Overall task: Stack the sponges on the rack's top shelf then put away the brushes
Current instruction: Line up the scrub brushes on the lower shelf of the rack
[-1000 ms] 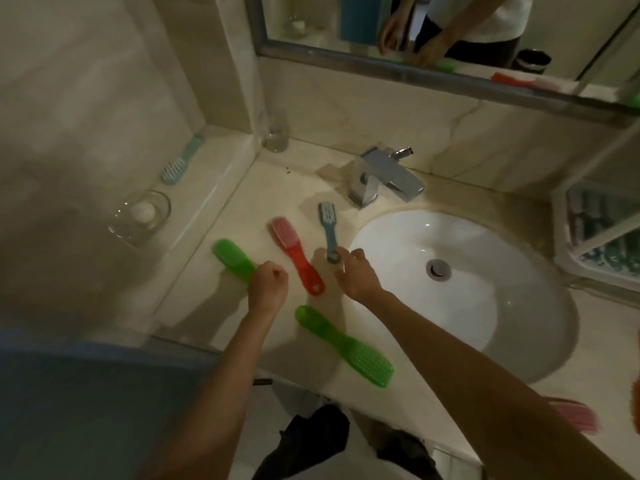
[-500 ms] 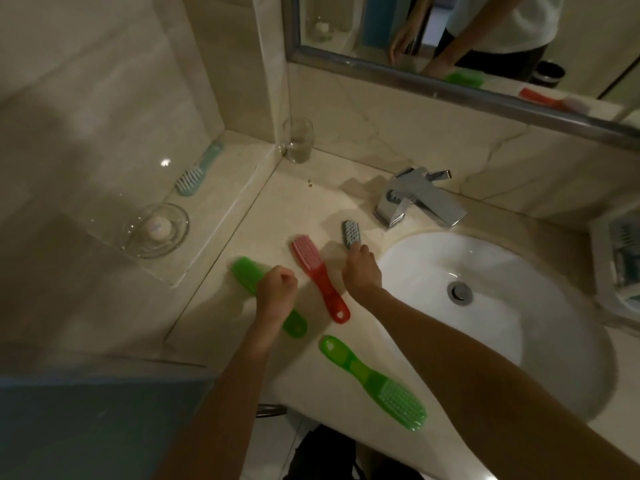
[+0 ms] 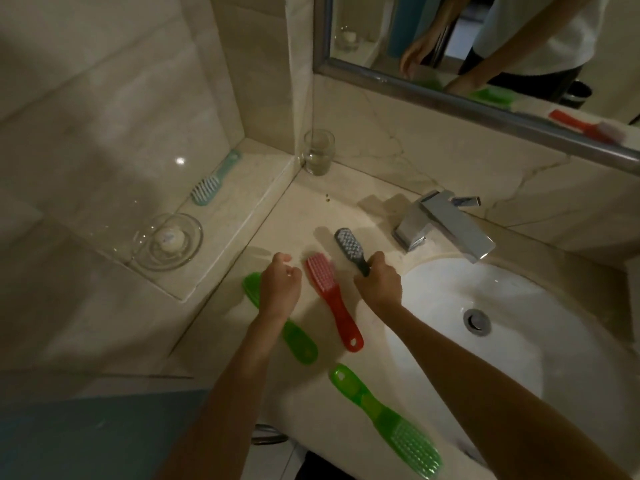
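We grip the grey brush in our right hand; our left hand curls over a green brush, hold unclear.

Bare forearms, white top, perhaps dark trousers

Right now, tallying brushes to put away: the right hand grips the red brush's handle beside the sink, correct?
No. In the head view the right hand grips the grey brush by its handle beside the sink; the red brush lies on the counter.
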